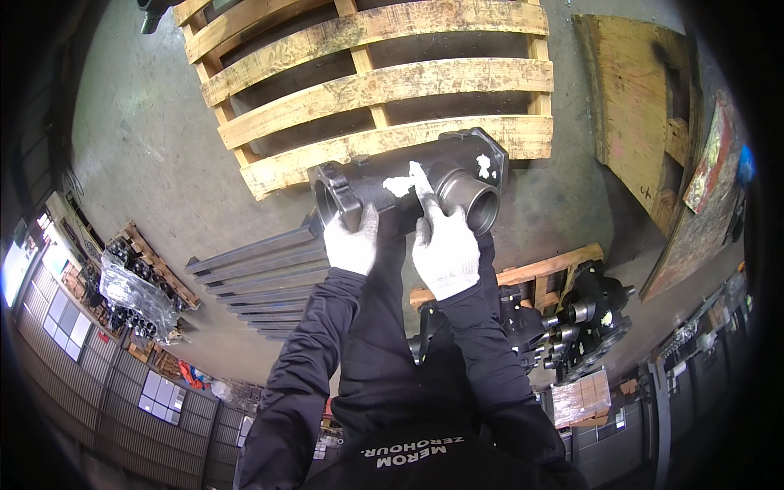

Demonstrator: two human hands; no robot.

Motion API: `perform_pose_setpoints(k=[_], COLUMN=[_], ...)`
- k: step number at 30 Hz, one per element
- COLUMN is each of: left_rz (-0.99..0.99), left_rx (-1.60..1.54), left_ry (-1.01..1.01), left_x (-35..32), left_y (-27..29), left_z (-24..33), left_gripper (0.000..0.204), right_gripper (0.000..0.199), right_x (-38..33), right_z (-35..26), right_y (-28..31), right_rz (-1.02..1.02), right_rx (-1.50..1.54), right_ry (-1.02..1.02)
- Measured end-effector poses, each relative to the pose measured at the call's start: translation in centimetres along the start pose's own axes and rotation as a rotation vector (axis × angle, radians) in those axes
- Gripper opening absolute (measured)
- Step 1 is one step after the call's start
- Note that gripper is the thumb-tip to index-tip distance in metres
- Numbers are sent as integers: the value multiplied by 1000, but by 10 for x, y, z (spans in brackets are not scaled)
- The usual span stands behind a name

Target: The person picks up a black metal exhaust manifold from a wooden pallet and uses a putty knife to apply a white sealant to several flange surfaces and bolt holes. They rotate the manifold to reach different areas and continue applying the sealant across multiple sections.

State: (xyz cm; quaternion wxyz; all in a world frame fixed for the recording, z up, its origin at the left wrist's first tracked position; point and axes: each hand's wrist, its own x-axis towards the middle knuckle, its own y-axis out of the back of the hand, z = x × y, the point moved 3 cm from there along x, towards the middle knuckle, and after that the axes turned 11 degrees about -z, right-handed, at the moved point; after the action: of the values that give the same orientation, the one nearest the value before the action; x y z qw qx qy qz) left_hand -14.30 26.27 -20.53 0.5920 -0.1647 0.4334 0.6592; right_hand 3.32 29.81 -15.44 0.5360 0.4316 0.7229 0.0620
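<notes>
Grey concrete floor [147, 139] across a workshop, curving toward the rim of the view, with a corrugated wall [49, 363] and bright windows [67, 322] at lower left. Wooden pallet [384, 77] at the top, slats running from side to side, stained dark in places. Plywood sheet [629, 106] at upper right, with a weathered, reddish board [709, 155] beside it.

At the centre, by the near edge of the wooden pallet: black metal housing [388, 166], tubular, lying crosswise, with a left flange [346, 196], a right flange [496, 153] and a bare steel collar [469, 196] facing the person near the right end. White patch [398, 187] on the middle of the body; white spots [484, 167] by the right flange. Whether resting on the last slat or held just in front of it, impossible to tell.

White-gloved left hand [351, 245] closed around the left flange, thumb on the near side, fingers partly hidden. Right hand [447, 255], likewise gloved, with index finger stretched forward onto the body at the right edge of the white patch, thumb apart, remaining fingers close to the steel collar and partly hidden; gripping or merely resting, impossible to tell. Dark sleeves [314, 339] on both forearms.

Long, dark metal bars [261, 286] side by side, left of the left hand. Beyond the right forearm, second pallet [547, 265] with black metal parts [600, 302]. Far left, clear plastic film [135, 290] over more dark parts.
</notes>
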Motion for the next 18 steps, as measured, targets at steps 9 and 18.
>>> perform_pose_setpoints(k=[9,18], left_rz=[3,-32], left_rx=[45,3], left_ry=[44,85], left_x=[1,3], left_y=[2,3], left_z=[-1,0], left_gripper=[25,26], right_gripper=[44,39], right_x=[10,-1], right_z=[-3,-11], right_y=[-10,11], right_rz=[-17,-23], right_rx=[-66,-45], right_ry=[-26,30])
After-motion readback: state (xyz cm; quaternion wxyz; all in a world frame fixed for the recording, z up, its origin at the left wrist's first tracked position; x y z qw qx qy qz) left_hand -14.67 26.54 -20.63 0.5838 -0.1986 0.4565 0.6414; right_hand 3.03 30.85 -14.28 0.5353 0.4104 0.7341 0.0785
